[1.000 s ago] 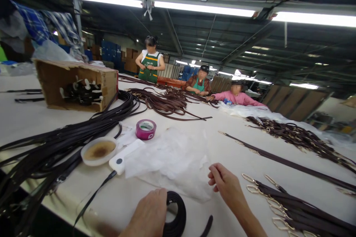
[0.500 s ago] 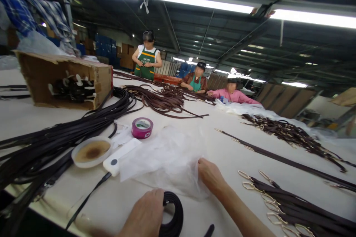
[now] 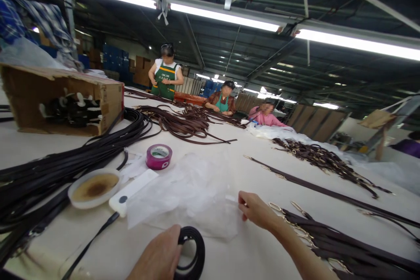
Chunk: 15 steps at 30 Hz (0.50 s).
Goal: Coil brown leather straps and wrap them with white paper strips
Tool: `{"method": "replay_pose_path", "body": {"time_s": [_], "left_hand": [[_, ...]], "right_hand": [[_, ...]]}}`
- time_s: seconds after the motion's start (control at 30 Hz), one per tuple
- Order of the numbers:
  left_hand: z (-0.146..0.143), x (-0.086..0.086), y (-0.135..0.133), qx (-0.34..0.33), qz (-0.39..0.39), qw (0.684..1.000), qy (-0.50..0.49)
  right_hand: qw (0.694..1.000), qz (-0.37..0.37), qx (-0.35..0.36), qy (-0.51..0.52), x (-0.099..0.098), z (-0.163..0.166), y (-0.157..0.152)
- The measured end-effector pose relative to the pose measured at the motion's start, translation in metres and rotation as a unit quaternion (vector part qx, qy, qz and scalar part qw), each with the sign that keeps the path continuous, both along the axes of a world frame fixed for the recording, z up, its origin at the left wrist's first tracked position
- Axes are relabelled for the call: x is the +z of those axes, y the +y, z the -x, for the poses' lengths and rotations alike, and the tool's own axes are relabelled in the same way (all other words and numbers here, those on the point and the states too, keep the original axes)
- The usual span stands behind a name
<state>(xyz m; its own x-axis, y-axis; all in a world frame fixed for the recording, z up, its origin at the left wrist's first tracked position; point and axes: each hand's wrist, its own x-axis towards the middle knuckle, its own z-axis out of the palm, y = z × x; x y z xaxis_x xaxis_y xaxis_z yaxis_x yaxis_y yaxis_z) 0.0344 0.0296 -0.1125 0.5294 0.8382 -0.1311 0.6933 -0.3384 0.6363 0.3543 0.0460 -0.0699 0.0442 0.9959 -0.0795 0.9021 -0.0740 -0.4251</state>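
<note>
In my left hand (image 3: 157, 253) is a coiled black strap (image 3: 197, 253), its fingers closed round the left side of the roll near the front of the table. My right hand (image 3: 254, 210) is just off the right edge of a thin translucent plastic bag (image 3: 187, 197). Its fingers are loosely bent and apart, and I see nothing between them. The bag lies crumpled between a roll of purple tape (image 3: 159, 156) and my hands. Dark straps with gold-coloured clips (image 3: 328, 236) lie beside my right forearm.
A dish of brownish paste (image 3: 95, 187) and a white device with a cable (image 3: 134, 190) lie left. Behind them are black straps (image 3: 92, 157) and an open carton (image 3: 111, 109). Brown straps (image 3: 183, 124) and a clip pile (image 3: 321, 162) lie farther back. Three people work across the table.
My right hand has come off the plastic bag's edge and moved right. My left hand keeps the coiled strap. The view has turned slightly to the right.
</note>
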Motion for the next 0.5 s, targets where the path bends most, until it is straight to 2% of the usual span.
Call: {"method": "replay_pose_path", "body": {"time_s": [0.2,0.27,0.4,0.47,0.5], "left_hand": [[0.012,0.018,-0.004,0.001,0.009,0.997,-0.078],[0.013,0.016,0.000,0.004,0.025,0.997,-0.078],[0.012,0.003,0.007,0.051,0.055,0.994,-0.080],[0.012,0.001,0.007,0.062,0.060,0.992,-0.096],[0.012,0.002,0.007,0.063,0.059,0.991,-0.104]], "right_hand": [[0.983,0.043,-0.078,0.158,0.003,-0.021,-0.030],[0.975,0.049,-0.100,0.194,0.005,-0.030,-0.044],[0.963,0.036,-0.135,0.231,0.006,-0.037,-0.081],[0.937,0.016,-0.172,0.303,0.002,-0.033,-0.103],[0.913,0.004,-0.198,0.357,-0.003,-0.028,-0.114]]}}
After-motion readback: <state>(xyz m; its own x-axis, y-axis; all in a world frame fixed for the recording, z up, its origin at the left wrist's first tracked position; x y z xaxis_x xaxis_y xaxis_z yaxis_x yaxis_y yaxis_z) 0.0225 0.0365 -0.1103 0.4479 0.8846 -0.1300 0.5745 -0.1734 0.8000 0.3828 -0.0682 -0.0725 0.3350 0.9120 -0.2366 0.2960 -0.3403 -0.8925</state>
